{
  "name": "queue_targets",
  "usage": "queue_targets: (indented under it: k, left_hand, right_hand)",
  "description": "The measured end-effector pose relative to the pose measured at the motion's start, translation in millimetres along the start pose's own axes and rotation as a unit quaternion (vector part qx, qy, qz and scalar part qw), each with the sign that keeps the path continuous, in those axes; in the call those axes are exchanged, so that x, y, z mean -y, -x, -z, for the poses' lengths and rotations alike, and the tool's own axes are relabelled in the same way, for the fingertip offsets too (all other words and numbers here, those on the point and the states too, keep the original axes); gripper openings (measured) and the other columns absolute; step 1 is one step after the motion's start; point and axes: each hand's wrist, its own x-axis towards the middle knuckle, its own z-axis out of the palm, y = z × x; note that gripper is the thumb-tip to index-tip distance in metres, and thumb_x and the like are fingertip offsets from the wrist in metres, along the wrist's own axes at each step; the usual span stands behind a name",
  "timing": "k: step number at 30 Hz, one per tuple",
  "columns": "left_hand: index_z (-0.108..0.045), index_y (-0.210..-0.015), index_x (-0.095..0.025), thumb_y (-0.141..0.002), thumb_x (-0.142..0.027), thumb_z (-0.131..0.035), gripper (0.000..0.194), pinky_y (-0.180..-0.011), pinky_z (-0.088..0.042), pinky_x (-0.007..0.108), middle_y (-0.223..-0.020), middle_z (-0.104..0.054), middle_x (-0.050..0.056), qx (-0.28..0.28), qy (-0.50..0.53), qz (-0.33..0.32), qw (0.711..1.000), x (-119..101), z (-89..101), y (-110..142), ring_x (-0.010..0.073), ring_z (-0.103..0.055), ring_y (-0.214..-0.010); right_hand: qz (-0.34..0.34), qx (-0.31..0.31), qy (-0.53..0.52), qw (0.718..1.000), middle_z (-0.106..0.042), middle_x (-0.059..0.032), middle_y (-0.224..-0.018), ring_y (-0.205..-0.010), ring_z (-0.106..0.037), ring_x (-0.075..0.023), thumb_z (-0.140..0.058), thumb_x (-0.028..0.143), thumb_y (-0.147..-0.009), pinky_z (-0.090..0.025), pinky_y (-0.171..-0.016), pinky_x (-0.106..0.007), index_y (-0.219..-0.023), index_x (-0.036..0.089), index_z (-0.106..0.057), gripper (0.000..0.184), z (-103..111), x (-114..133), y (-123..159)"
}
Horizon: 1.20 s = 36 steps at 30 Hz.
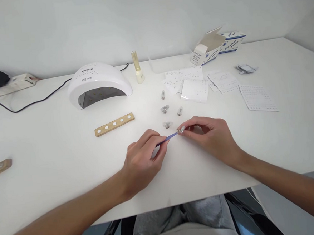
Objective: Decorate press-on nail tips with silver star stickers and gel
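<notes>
My left hand (146, 157) is closed around slim purple tweezers (171, 135), which point to the right. Their tip meets a small false nail (183, 129) pinched between the fingertips of my right hand (212, 137). Fingers partly cover that nail, and I cannot tell whether the tweezers grip something tiny on it. Just beyond my hands, more clear false nails stand on small metal holders, among them one wide nail (167, 124), another behind it (165, 109) and a narrower one (180, 111). A wooden strip with white dots (114, 124) lies left of them.
A white nail lamp (98, 84) with a black cable stands back left, near a polish bottle (139, 74). Sticker sheets (195, 89), alcohol pad boxes (207, 51) and small packets (246, 68) lie back right. Another wooden strip (0, 167) is at the left edge.
</notes>
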Motion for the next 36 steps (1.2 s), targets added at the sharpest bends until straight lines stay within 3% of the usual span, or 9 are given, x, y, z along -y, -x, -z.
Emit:
queue_targets:
  k: [13, 27, 36]
  left_hand:
    - [-0.063, -0.083, -0.016, -0.082, -0.009, -0.059, 0.008, -0.043, -0.036, 0.017, -0.074, -0.063, -0.001, 0.002, -0.015, -0.004, 1.000, 2, -1.3, 0, 0.0032, -0.046, -0.053]
    - [-0.061, -0.081, -0.013, -0.078, -0.007, -0.064, 0.007, -0.044, -0.033, 0.023, -0.072, -0.065, 0.002, 0.016, -0.173, -0.141, 0.975, 4, 8.7, -7, 0.0068, -0.050, -0.051]
    - [-0.063, -0.082, -0.010, -0.075, -0.005, -0.067, 0.009, -0.043, -0.033, 0.022, -0.071, -0.064, 0.001, -0.009, -0.177, -0.151, 0.972, 6, 11.7, -8, 0.0063, -0.049, -0.052]
  right_hand:
    - [0.007, -0.006, 0.016, 1.000, -0.072, -0.0003, -0.077, -0.072, -0.065, -0.0173, -0.069, 0.026, -0.077, -0.051, -0.070, -0.031, -0.076, 0.024, -0.072, 0.004, 0, 0, 1]
    - [0.052, -0.026, 0.043, 0.997, -0.070, 0.0013, -0.078, -0.073, -0.065, -0.0167, -0.068, 0.023, -0.078, -0.052, -0.071, -0.032, -0.075, 0.025, -0.069, 0.004, 1, -2, 2]
    - [0.039, -0.024, 0.014, 0.999, -0.071, 0.0009, -0.079, -0.075, -0.066, -0.0157, -0.070, 0.023, -0.077, -0.053, -0.073, -0.030, -0.076, 0.024, -0.070, 0.001, 0, -3, 1]
